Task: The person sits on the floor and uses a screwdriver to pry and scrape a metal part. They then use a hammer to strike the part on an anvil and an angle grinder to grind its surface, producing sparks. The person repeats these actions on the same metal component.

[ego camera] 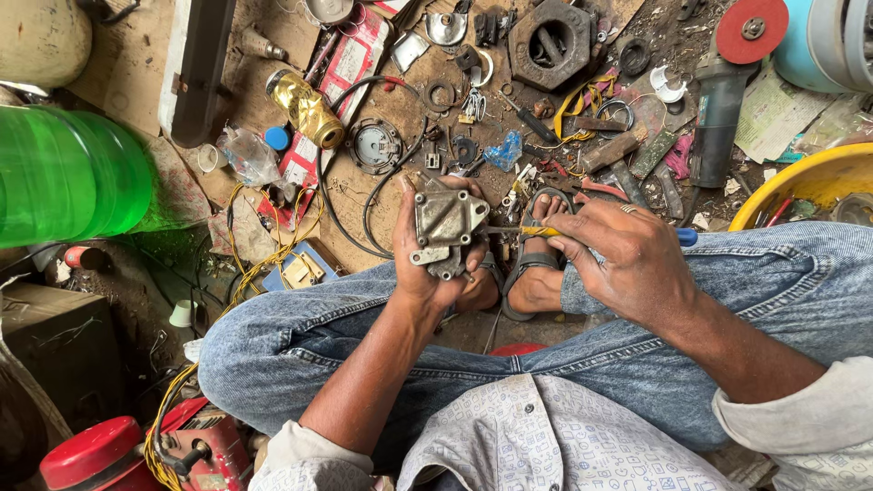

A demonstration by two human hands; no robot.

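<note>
The left hand is clamped around a grey metal pump body above the crossed, sandalled feet, while the right hand grips a yellow-handled screwdriver whose tip meets its side, an angle grinder lying beyond on the littered floor.

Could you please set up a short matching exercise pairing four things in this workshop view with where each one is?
Things:
1. grey metal part
2. screwdriver
3. angle grinder
4. green bottle

Places:
A. far left edge of the view
B. in the right hand
C. on the floor at upper right, red disc on it
D. in the left hand

Pairs: 1-D, 2-B, 3-C, 4-A
</note>
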